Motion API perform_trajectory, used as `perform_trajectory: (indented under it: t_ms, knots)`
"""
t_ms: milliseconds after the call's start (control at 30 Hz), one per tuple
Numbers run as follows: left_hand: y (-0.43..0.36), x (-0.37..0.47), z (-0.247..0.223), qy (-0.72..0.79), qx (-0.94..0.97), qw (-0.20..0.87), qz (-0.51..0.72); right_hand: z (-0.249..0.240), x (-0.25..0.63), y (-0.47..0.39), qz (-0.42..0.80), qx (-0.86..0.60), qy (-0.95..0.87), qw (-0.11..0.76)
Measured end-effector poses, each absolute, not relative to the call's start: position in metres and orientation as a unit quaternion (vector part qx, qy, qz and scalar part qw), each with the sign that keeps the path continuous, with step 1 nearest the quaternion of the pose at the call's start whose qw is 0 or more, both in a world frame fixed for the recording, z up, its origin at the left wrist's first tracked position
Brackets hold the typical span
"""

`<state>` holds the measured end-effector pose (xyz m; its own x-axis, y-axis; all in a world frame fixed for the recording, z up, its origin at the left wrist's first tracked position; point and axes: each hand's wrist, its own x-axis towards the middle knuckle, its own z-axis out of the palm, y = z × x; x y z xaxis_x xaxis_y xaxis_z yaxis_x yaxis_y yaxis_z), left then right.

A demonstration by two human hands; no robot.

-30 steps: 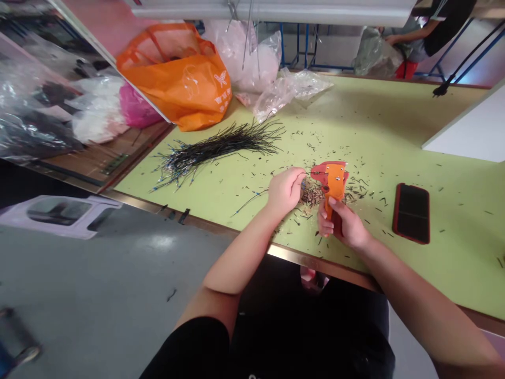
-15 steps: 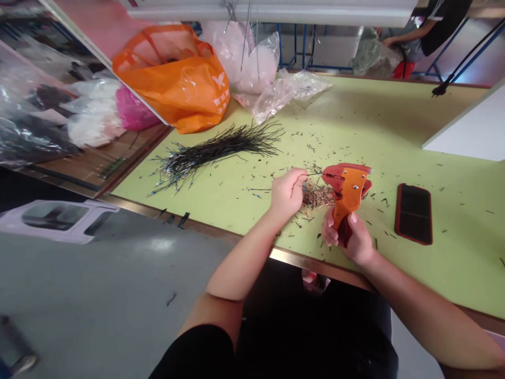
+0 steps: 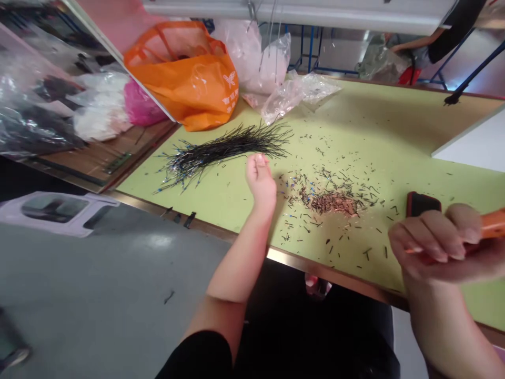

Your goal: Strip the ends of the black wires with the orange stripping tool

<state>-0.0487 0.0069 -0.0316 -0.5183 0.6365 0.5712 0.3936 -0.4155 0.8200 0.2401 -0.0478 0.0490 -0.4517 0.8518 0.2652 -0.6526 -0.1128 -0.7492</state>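
My left hand (image 3: 261,179) is closed above the table beside the right end of a bundle of black wires (image 3: 232,143). Its fingers are curled; whether a wire is between them is hidden. Many wires have blue and silvery tips at the left end. At the right edge my right hand (image 3: 444,245) is wrapped round the orange-red wire stripper (image 3: 493,225), whose head lies out of frame. Between my hands spreads a pile of short black offcuts (image 3: 335,201), with coppery strands and a few blue bits among them.
A phone (image 3: 423,202) lies partly behind my right hand. At the back stand an orange bag (image 3: 185,79) and clear plastic bags (image 3: 292,95). A white panel (image 3: 473,139) rises at the right. Another person's arm (image 3: 418,42) shows beyond the table.
My right hand has swung right and toward me with the wire stripper. My left hand has moved left to the bundle; the wire that ran from it into the stripper's jaws no longer shows.
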Motion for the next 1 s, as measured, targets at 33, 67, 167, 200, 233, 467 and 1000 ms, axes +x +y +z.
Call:
perform_trajectory:
  t_ms: [33,67,167,200,233,467,1000]
  knots:
    - [0.009,-0.049,-0.032,0.54,0.462,0.071,0.699,0.048,0.239,-0.044,0.737,-0.119,-0.436,0.503]
    - [0.01,-0.048,-0.033,0.542,0.464,0.06,0.698,0.044,0.235,-0.041,0.726,-0.155,-0.434,0.51]
    - [0.004,-0.034,-0.035,0.533,0.512,0.044,0.672,0.016,0.214,-0.036,0.783,-0.152,-0.466,0.383]
    - [0.0,-0.03,-0.035,0.53,0.529,0.037,0.662,0.006,0.208,-0.035,0.807,-0.151,-0.46,0.337]
    - [-0.003,-0.027,-0.035,0.528,0.543,0.026,0.652,-0.002,0.204,-0.034,0.822,-0.146,-0.451,0.316]
    - [-0.012,-0.022,-0.034,0.526,0.624,-0.013,0.578,-0.006,0.212,-0.031,0.855,-0.123,-0.422,0.274]
    - [-0.013,-0.02,-0.035,0.538,0.639,-0.033,0.549,-0.003,0.211,-0.033,0.853,-0.153,-0.434,0.248]
